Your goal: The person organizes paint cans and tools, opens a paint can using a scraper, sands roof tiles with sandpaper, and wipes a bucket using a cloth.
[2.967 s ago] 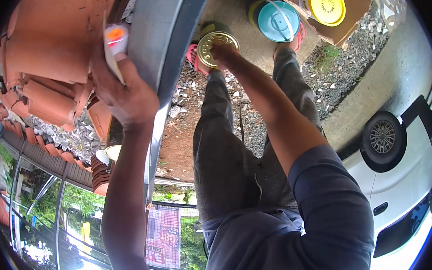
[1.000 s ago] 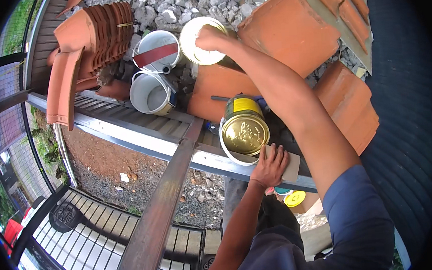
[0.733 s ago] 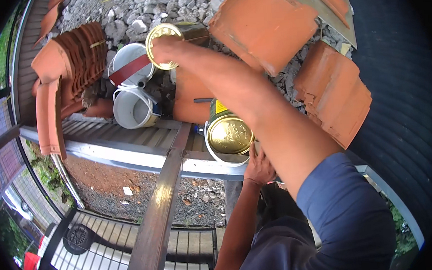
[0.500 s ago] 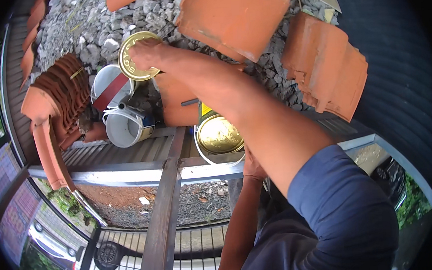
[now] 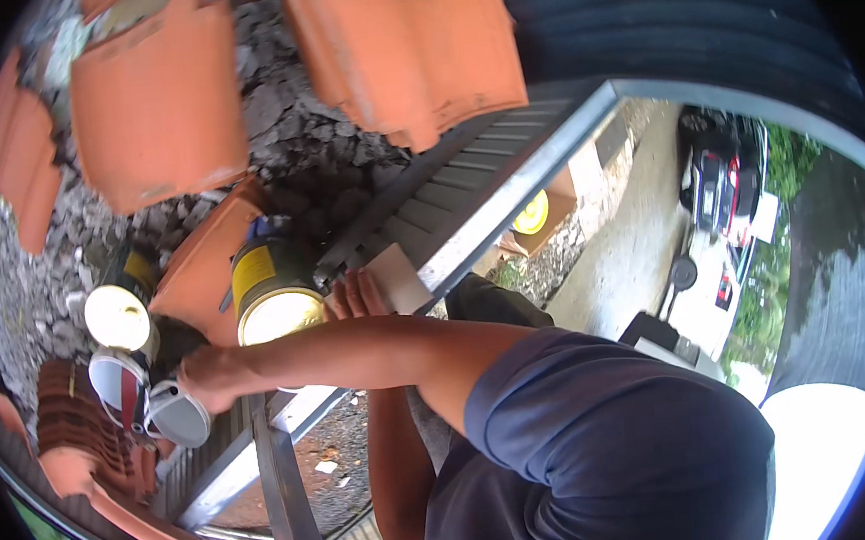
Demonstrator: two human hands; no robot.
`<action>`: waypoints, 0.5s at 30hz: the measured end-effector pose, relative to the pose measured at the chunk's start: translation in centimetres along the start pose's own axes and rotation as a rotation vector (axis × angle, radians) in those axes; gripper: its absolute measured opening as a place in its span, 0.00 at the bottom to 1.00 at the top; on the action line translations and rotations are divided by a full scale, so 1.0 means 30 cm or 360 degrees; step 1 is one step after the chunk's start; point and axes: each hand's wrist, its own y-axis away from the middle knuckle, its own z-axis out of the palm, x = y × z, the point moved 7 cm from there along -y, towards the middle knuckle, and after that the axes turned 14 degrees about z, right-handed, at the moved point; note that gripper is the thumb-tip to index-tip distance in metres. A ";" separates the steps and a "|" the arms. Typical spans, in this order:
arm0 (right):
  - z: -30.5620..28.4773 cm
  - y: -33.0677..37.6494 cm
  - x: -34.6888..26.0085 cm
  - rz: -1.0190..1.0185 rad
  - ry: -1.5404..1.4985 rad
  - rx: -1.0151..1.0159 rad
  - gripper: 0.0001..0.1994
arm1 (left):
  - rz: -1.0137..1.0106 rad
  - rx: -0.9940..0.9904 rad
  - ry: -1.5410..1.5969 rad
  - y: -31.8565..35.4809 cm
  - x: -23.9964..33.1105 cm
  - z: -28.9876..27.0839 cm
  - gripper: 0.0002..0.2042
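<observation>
My right hand (image 5: 209,376) is closed at the side of a small white bucket (image 5: 180,416), its fingers partly hidden. Touching that bucket is another white bucket (image 5: 109,381) with a dark red strip across its mouth. Behind them a gold-lidded can (image 5: 118,317) lies on its side against the rubble. Under my right forearm, my left hand (image 5: 359,293) has its fingers stretched out beside a larger can (image 5: 261,282) with a yellow band and gold lid. A flat beige piece (image 5: 398,277) lies against those fingers.
Orange roof tiles (image 5: 158,104) lie on grey rubble (image 5: 287,120), and more stand stacked (image 5: 75,395) at the left. A metal beam (image 5: 536,177) edges the corrugated roof, with another beam (image 5: 292,490) crossing below. Down past the edge are a driveway (image 5: 611,237) and parked vehicles (image 5: 718,190).
My right hand has left the gold lid of the far can and come down to the nearer small bucket. The view has swung to the right, bringing in the driveway.
</observation>
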 end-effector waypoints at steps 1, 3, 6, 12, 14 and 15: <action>-0.036 0.109 -0.113 -0.0124 -0.0146 0.0016 0.15 | -0.0036 -0.0024 -0.0115 0.059 -0.059 -0.036 0.40; -0.131 0.319 -0.097 -0.0218 -0.0406 0.0205 0.09 | 0.0061 0.0100 -0.0161 0.027 -0.029 -0.093 0.40; -0.253 0.547 -0.011 -0.0253 -0.0481 0.0676 0.06 | 0.0112 0.0140 -0.0145 -0.035 0.033 -0.109 0.40; -0.473 1.103 0.187 -0.0297 -0.0914 0.1492 0.15 | 0.0264 0.0262 -0.0132 -0.058 0.103 -0.092 0.37; -0.491 1.353 0.308 -0.0488 -0.1220 0.1840 0.15 | 0.0277 0.0177 -0.0142 -0.061 0.138 -0.071 0.36; -0.467 1.446 0.368 -0.0453 -0.1210 0.1838 0.17 | 0.0323 0.0155 -0.0164 -0.043 0.140 -0.067 0.36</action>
